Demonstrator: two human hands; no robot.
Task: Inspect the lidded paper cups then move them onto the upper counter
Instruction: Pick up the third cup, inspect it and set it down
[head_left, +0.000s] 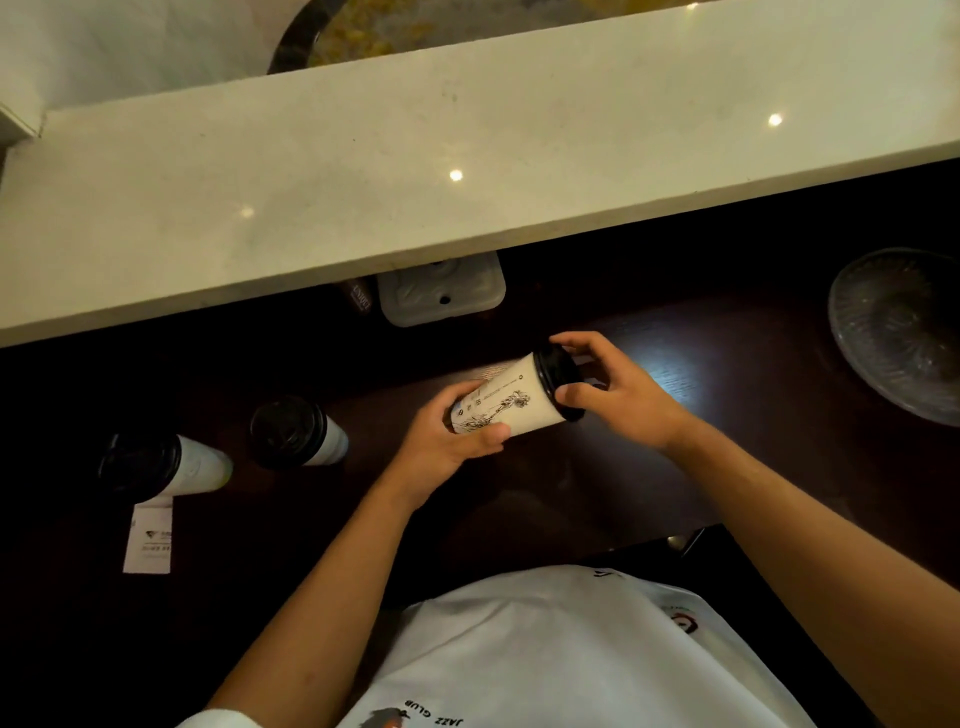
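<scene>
I hold a white paper cup (524, 397) with a black lid and a dark drawing on its side, tilted almost flat above the dark lower counter (597, 493). My left hand (452, 436) grips its bottom end. My right hand (618, 395) closes around the black lid at the other end. Two more lidded paper cups stand upright at the left, one (296, 434) nearer the middle and one (161, 465) farther left. The pale stone upper counter (415, 156) runs across the top of the view with no cups on it.
A paper receipt (149, 538) lies in front of the far-left cup. A white square container (441, 291) and a small dark item (358, 296) sit under the upper counter's edge. A glass dish (898, 332) rests at the right.
</scene>
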